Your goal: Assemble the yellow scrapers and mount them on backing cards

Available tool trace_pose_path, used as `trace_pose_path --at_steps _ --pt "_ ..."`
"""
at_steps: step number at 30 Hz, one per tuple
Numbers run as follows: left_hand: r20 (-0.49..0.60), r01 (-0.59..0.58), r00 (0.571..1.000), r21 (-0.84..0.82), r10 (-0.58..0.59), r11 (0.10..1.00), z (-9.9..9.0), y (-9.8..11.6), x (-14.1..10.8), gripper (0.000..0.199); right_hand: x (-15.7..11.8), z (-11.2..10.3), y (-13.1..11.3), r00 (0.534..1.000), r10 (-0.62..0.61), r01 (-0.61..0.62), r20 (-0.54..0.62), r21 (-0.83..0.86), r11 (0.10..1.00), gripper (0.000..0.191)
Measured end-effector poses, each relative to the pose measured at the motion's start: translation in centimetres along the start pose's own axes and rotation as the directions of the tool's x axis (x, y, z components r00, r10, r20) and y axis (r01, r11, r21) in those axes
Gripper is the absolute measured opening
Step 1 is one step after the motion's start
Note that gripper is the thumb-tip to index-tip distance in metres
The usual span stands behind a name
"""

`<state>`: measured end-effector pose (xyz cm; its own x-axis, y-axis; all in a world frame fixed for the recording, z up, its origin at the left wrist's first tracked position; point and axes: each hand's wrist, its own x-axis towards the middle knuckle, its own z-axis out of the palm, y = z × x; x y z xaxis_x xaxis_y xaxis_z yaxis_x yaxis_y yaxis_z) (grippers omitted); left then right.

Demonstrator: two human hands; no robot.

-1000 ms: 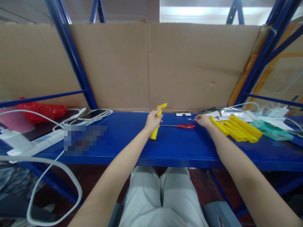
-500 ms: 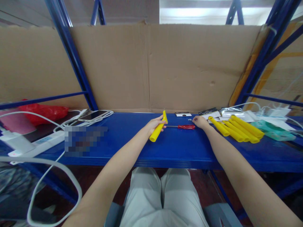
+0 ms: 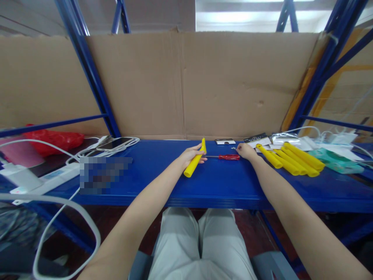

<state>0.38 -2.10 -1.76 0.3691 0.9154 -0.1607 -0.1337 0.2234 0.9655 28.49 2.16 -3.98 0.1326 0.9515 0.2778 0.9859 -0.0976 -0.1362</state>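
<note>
A yellow plastic handle (image 3: 192,167), tubular with a flattened narrow far end, is gripped in my left hand (image 3: 190,154) and slants across the fingers. My right hand (image 3: 245,151) rests at the table's far side, fingertips pinched together beside a few tiny silvery pieces (image 3: 233,147); whatever is between them is too small to make out. Between the two hands lies a screwdriver (image 3: 229,157) with a red handle, its thin shaft pointing left towards the yellow handle. Several more yellow handles (image 3: 301,160) lie in a group to the right of my right hand.
Black-and-white cards (image 3: 257,139) and a small card (image 3: 225,141) lie along the back of the blue table (image 3: 215,186). Green plastic packaging (image 3: 338,161) is at right. On the left are a phone (image 3: 114,143), white cables and a power strip (image 3: 55,177). Cardboard (image 3: 140,85) walls the back.
My left hand and the yellow handle have barely shifted. My right hand stays by the tiny pieces, its fingers slightly moved.
</note>
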Motion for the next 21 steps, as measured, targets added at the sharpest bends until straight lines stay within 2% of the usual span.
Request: trace_pose_path --at_steps 6,15,18,21 --pt "0.015 0.006 1.0 0.003 -0.006 1.0 0.5 0.0 -0.4 0.075 0.1 0.2 0.0 0.999 -0.039 0.037 -0.038 -0.039 0.999 0.025" --pt "0.036 0.013 0.999 -0.009 -0.013 1.0 0.5 0.2 -0.5 0.074 0.2 0.0 0.0 1.0 -0.011 0.011 -0.019 -0.003 1.0 0.023" --pt "0.056 0.008 0.998 -0.015 -0.008 1.0 0.3 0.3 -0.5 0.073 0.3 -0.4 -0.3 0.995 -0.017 0.025 -0.099 0.08 0.996 0.022" --pt "0.084 -0.01 0.996 -0.018 0.012 1.0 0.3 0.5 -0.6 0.072 0.3 -0.9 -1.4 0.972 -0.072 0.124 -0.224 0.226 0.966 0.02"
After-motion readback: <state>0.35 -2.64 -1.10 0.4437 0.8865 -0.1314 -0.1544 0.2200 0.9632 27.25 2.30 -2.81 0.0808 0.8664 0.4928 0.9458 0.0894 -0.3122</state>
